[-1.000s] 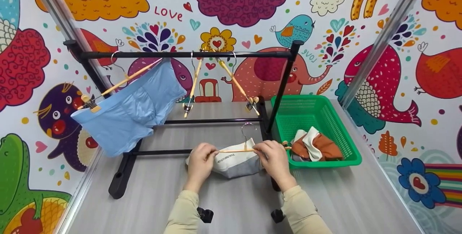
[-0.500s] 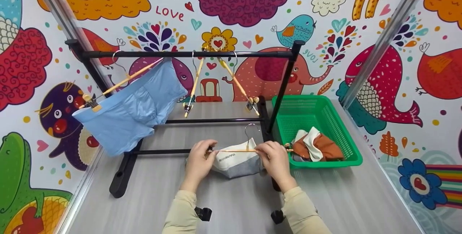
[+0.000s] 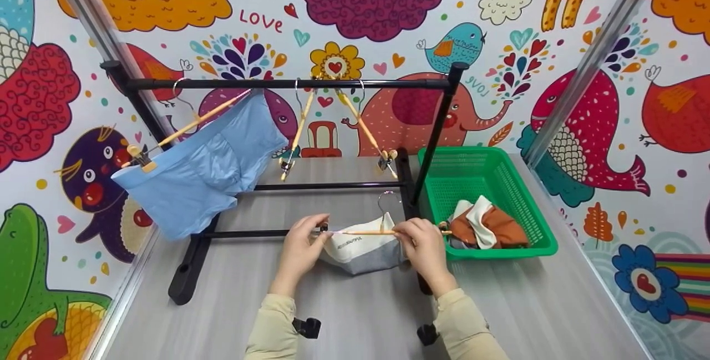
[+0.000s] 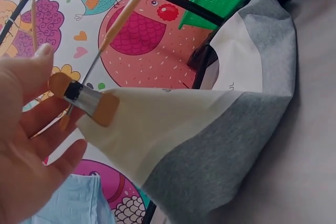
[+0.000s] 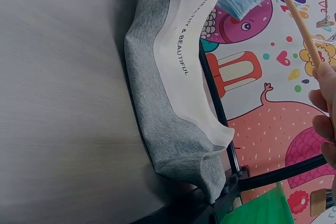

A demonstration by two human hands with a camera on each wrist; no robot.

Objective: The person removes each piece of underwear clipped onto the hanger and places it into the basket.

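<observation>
My right hand pinches the wooden bar of a clip hanger near its right end. Below the bar, grey-and-white underpants with lettering on the waistband sag toward the floor. In the left wrist view, the hanger's left clip bites one corner of the white waistband. My left hand surrounds that clip with loosely spread fingers. The underpants' other end hangs free of any clip in the right wrist view. The right clip sticks out past my right hand.
A black clothes rack stands ahead, its feet reaching beside my arms. Light blue underpants hang tilted on its left from a hanger. Two bare clip hangers hang nearby. At right, a green basket holds a rust-and-white garment.
My left hand has shifted slightly left and its fingers have loosened at the hanger's left end, where a dark clip now shows. The hanger's hook has moved slightly right; my right hand stays nearly still.
</observation>
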